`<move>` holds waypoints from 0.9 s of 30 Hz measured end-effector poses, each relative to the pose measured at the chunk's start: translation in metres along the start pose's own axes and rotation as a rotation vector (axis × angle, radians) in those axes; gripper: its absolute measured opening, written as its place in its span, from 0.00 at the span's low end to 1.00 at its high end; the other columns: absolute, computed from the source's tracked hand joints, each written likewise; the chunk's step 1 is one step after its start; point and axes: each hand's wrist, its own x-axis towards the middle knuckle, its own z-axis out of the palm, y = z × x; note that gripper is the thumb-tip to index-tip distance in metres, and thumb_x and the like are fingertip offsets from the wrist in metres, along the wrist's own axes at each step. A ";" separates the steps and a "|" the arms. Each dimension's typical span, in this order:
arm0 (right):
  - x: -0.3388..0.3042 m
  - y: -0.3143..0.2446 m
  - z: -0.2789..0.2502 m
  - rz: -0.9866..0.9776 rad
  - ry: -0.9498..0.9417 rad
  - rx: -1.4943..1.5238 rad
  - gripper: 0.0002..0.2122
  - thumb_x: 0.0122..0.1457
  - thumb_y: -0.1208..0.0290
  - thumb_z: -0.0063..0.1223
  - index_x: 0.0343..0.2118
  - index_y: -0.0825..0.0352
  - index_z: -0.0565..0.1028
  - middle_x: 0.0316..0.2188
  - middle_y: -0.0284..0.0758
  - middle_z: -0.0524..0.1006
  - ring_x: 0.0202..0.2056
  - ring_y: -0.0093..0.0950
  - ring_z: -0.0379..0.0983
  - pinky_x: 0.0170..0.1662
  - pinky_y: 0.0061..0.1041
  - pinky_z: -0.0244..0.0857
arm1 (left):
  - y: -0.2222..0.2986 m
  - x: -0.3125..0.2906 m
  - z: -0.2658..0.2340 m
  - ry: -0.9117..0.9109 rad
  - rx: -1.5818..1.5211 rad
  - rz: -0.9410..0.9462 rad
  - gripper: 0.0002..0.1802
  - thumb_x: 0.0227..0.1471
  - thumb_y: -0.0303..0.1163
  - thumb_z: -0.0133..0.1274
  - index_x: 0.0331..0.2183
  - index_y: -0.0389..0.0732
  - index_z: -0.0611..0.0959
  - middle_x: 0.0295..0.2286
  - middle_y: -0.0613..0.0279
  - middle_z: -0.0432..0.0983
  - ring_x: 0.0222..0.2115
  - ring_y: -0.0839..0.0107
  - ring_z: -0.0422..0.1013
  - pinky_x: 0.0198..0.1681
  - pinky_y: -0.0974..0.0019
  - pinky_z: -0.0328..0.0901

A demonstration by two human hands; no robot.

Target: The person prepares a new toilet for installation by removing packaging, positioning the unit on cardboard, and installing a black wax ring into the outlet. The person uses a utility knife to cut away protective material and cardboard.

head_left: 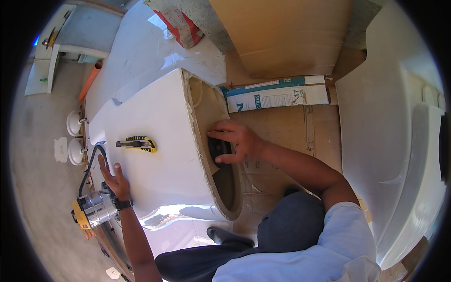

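Two hands: left (116, 182) splayed by glossy ceramic (164, 176), right (238, 142) clasping a possibly plastic piece (218, 149).

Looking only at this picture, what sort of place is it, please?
Probably a building or renovation site, perhaps for plumbing work: a hollow white ceramic fixture with a utility knife resting on it, and an orange pipe farther back.

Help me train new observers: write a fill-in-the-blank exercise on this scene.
The yellow-and-black utility knife lies on the ____-coloured, hollow ceramic body.
The black, rounded object is held by the ____ hand.
The black wristband is on the ____ wrist.
The long, round pipe at upper left is coloured ____.
Missing words: white; right; left; orange.
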 end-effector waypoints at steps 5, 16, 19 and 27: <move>-0.001 0.001 0.004 -0.030 -0.001 -0.027 0.30 0.44 0.58 0.74 0.49 0.72 0.80 0.49 0.45 0.78 0.50 0.44 0.76 0.53 0.37 0.72 | 0.001 -0.001 0.000 -0.006 -0.003 0.005 0.41 0.67 0.50 0.51 0.69 0.33 0.60 0.67 0.42 0.58 0.69 0.50 0.55 0.69 0.47 0.53; -0.011 0.010 0.008 -0.085 0.028 -0.026 0.29 0.44 0.59 0.73 0.47 0.74 0.80 0.48 0.48 0.78 0.51 0.46 0.77 0.56 0.39 0.73 | -0.003 0.000 0.001 0.020 0.030 0.003 0.44 0.65 0.54 0.51 0.68 0.33 0.61 0.66 0.40 0.60 0.67 0.46 0.58 0.67 0.44 0.55; -0.017 0.013 0.010 -0.116 0.038 -0.051 0.31 0.46 0.59 0.73 0.50 0.75 0.79 0.50 0.49 0.78 0.53 0.47 0.77 0.60 0.41 0.70 | -0.002 0.000 0.001 0.008 0.025 0.012 0.44 0.65 0.53 0.51 0.68 0.33 0.61 0.66 0.40 0.60 0.67 0.47 0.58 0.67 0.44 0.55; -0.019 0.000 0.002 0.224 0.174 0.300 0.28 0.51 0.64 0.70 0.55 0.69 0.78 0.55 0.46 0.77 0.58 0.43 0.75 0.65 0.39 0.65 | 0.002 0.000 0.001 0.005 -0.021 -0.011 0.41 0.66 0.48 0.53 0.68 0.33 0.61 0.67 0.41 0.59 0.68 0.49 0.57 0.69 0.48 0.52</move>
